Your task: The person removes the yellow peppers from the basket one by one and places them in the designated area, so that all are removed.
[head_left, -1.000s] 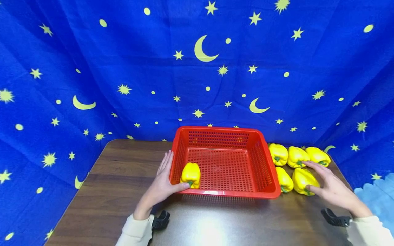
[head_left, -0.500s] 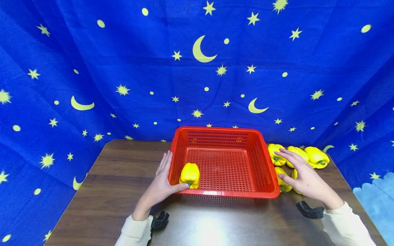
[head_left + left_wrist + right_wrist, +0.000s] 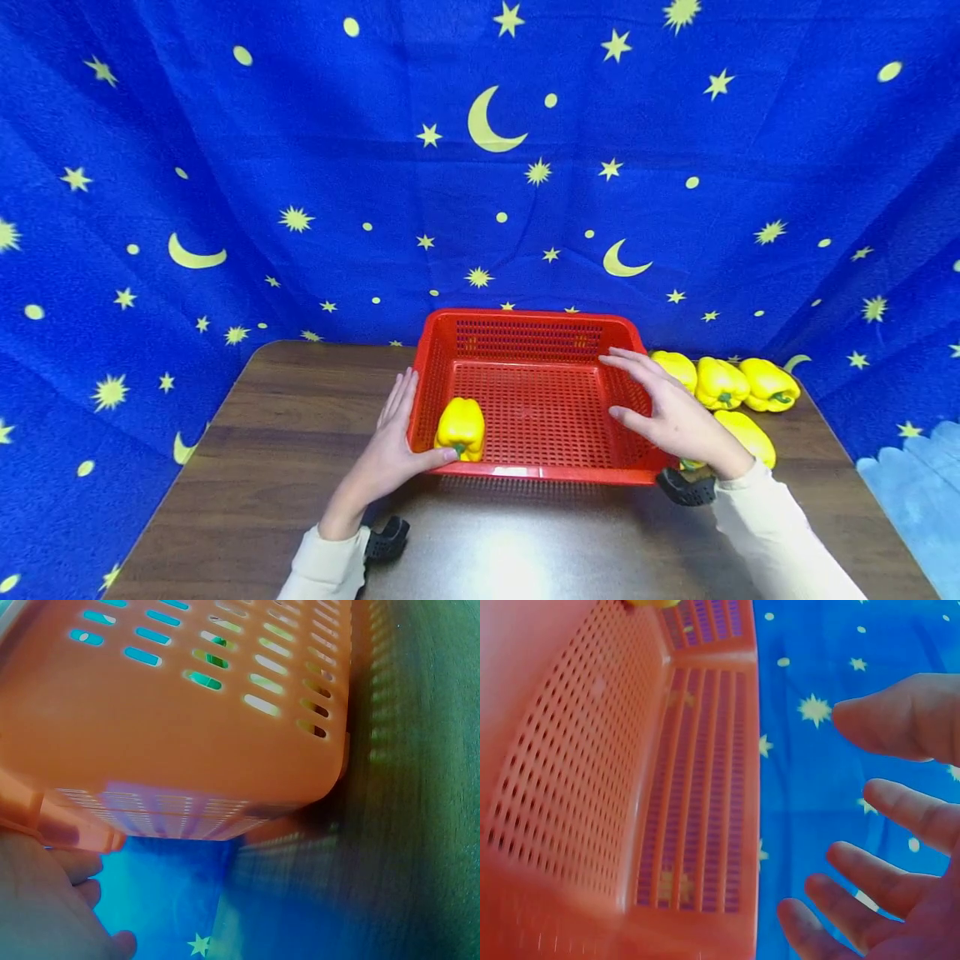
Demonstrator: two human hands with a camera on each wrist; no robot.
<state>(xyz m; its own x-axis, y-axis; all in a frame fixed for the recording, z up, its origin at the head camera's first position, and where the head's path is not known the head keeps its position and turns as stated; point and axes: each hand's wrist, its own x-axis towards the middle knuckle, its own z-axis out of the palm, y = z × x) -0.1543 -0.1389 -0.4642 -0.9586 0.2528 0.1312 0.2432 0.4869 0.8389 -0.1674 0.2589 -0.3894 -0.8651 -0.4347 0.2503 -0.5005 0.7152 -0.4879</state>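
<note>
My left hand (image 3: 392,443) rests at the left front corner of a red plastic basket (image 3: 525,473). Its fingers lie straight along the outside of the left wall, and its thumb reaches over the front rim. Inside that corner sits a yellow bell pepper (image 3: 461,429), its green stem close to the thumb. Over the basket's right side hovers my right hand (image 3: 667,412), fingers spread and holding nothing. In the right wrist view, its fingers (image 3: 885,870) stand apart from the slotted basket wall (image 3: 697,787).
Several more yellow bell peppers (image 3: 722,383) lie on the wooden table (image 3: 285,467) right of the basket; my right hand and forearm partly cover some. A blue curtain (image 3: 337,150) with moons and stars hangs behind the table.
My right hand has moved left, from above the peppers to above the basket's right side. The left hand, the basket and the pepper inside it have stayed in place.
</note>
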